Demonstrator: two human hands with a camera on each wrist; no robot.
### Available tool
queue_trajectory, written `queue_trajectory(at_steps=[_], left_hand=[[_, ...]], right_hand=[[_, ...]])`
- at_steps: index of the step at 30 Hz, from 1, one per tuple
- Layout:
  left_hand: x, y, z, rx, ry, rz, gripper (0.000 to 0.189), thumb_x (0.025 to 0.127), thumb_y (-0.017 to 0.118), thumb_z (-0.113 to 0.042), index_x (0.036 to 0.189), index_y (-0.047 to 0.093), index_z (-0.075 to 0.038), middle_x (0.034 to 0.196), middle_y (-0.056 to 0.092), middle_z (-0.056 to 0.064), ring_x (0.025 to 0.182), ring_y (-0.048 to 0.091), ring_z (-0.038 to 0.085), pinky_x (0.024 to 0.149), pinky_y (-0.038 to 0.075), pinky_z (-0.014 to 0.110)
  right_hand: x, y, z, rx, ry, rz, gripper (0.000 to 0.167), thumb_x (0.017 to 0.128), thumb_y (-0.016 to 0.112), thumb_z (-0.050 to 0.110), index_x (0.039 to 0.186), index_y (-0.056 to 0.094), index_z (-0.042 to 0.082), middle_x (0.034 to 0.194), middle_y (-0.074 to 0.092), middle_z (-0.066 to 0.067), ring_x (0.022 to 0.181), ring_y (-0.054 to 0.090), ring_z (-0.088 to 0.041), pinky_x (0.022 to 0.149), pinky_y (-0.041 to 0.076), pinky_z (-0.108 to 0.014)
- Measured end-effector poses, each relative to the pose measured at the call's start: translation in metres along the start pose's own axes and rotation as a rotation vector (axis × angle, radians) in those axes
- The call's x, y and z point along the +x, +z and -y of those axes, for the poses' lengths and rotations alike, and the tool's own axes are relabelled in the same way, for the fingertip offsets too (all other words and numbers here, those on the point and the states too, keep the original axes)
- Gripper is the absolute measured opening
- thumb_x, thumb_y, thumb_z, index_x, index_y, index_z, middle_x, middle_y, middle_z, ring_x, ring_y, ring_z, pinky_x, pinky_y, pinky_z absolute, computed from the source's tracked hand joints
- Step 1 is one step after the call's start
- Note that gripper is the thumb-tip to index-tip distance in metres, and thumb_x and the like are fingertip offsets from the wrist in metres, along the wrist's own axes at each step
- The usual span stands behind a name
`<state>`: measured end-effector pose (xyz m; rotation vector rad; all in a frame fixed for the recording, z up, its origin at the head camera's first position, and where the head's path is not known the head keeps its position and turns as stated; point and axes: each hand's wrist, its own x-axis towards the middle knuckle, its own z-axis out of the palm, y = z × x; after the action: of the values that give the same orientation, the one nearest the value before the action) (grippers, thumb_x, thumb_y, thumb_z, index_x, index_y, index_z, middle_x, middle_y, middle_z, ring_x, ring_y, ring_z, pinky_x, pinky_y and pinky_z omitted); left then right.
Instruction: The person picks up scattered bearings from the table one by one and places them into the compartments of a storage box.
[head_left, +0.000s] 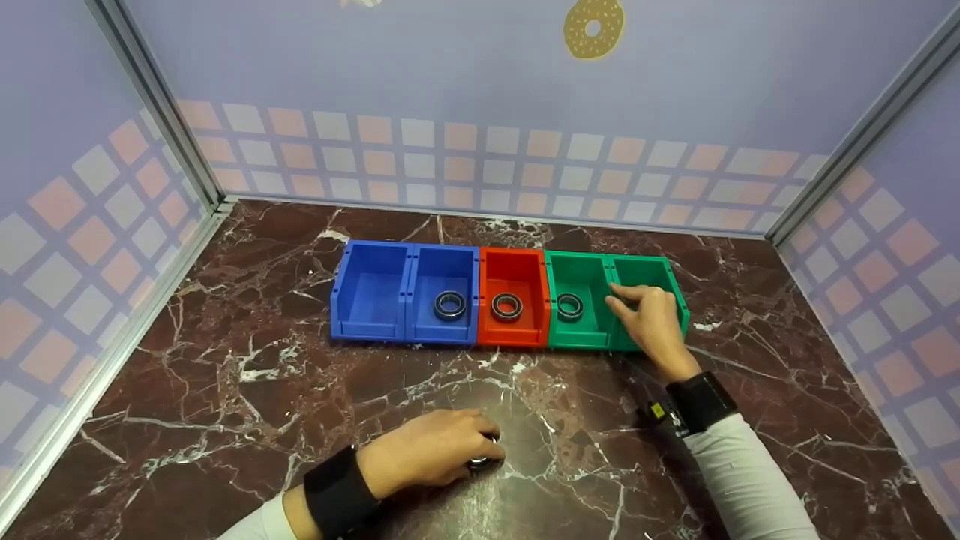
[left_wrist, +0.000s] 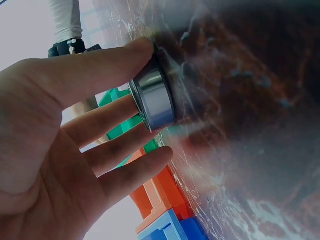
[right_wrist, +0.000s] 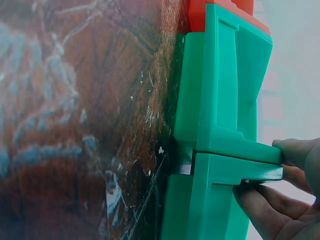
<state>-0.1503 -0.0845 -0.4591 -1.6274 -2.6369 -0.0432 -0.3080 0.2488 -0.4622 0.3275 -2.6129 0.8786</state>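
Above the tabletop near the front, my left hand (head_left: 429, 451) pinches a ball bearing (left_wrist: 157, 102) between thumb and fingers; the hand covers most of it in the head view. My right hand (head_left: 652, 322) is at the two joined green bins on the right. Its thumb (right_wrist: 296, 150) lies on one side of their adjoining walls (right_wrist: 240, 155) and its fingers (right_wrist: 262, 207) on the other, gripping them. One bearing (head_left: 570, 307) lies in the left green bin (head_left: 589, 270), another (head_left: 507, 307) in the red bin (head_left: 513, 264), and a third (head_left: 450, 305) in the right blue bin (head_left: 442, 262).
The left blue bin (head_left: 373, 281) ends the row, and the right green bin (head_left: 646, 270) is partly behind my hand. All stand joined on a dark red marble-patterned table (head_left: 315, 390). Patterned panels (head_left: 480, 157) enclose the back and sides.
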Motion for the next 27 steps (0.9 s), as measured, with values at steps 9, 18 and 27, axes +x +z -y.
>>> queue_trajectory(at_steps=[9,18,27], left_hand=[[-0.0001,0.0001,0.0006,-0.005,0.009,-0.021,0.036,0.076,0.079,-0.009,0.106,0.074,-0.028,0.104,0.068,-0.006,0.096,0.065,0.011,0.083,0.056,0.022],[-0.0015,0.002,0.0008,0.005,0.039,-0.067,0.03,0.076,0.079,-0.01,0.101,0.074,-0.026,0.1,0.068,-0.005,0.093,0.064,0.01,0.085,0.055,0.02],[-0.0027,0.0024,0.0005,0.007,0.015,-0.037,0.033,0.078,0.076,-0.007,0.105,0.074,-0.027,0.103,0.068,-0.005,0.096,0.063,0.011,0.086,0.054,0.021]], right_hand=[[0.0011,0.0005,0.0,-0.008,-0.01,-0.014,0.029,0.09,0.073,0.017,0.117,0.073,0.007,0.108,0.074,-0.021,0.072,0.069,-0.031,0.059,0.038,-0.027],[0.0007,0.0,0.0,-0.008,-0.007,-0.008,0.029,0.091,0.072,0.016,0.118,0.072,0.007,0.108,0.074,-0.02,0.084,0.073,-0.031,0.062,0.042,-0.027],[0.0003,0.0001,0.0002,-0.019,0.008,0.013,0.03,0.092,0.071,0.019,0.119,0.072,0.008,0.109,0.074,-0.02,0.084,0.073,-0.03,0.065,0.05,-0.032]])
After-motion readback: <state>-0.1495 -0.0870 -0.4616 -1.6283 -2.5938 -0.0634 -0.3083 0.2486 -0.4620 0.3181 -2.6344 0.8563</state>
